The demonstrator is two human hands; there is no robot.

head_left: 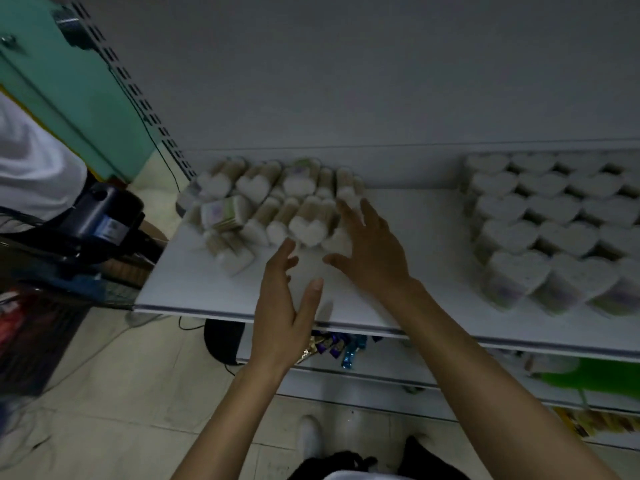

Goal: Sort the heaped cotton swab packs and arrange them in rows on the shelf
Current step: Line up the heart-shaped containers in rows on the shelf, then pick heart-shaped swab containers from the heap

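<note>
A loose heap of heart-shaped cotton swab packs (263, 206) lies at the left end of the white shelf (207, 289). Upright packs stand in neat rows (554, 230) at the right end of that shelf. My left hand (284, 306) hovers over the shelf's front, fingers spread and relaxed, holding nothing. My right hand (370, 247) reaches over the near right side of the heap with straight, spread fingers; its fingertips are at a heart-shaped pack (311, 230) and it grips nothing.
Bare shelf surface stretches between the heap and the rows. A lower shelf (381, 372) holds small wrapped items and a green object. At the left, a person in white stands beside a dark device (104, 216). Tiled floor lies below.
</note>
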